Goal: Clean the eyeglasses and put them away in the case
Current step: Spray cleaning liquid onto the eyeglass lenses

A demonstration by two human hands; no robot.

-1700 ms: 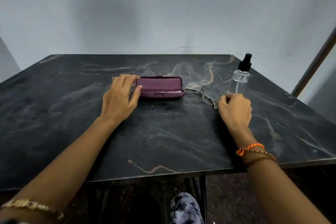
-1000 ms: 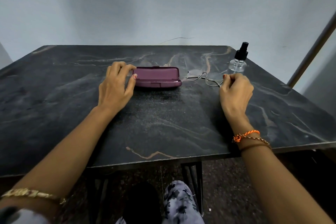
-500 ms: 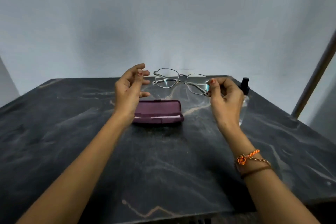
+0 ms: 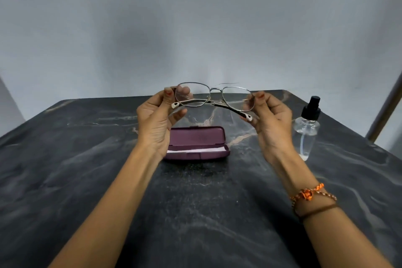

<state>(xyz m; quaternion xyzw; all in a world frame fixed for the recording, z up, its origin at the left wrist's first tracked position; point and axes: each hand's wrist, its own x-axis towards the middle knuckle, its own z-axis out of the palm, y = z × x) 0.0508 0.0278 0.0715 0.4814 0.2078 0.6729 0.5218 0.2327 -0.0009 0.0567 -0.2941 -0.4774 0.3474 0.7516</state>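
Grey wall, dark marble table (image 4: 87,180) | both hands (image 4: 155,119) (image 4: 272,119) grip pinching eyeglasses (image 4: 214,95) | case (image 4: 196,142) open

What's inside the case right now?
The open case shows a pale strip, perhaps a cloth. The left hand covers its left end, so anything there is unseen.

A dark marble-patterned table (image 4: 65,180) stands before a plain grey wall (image 4: 195,17), with what appears to be a metal pole (image 4: 385,113) leaning at right.
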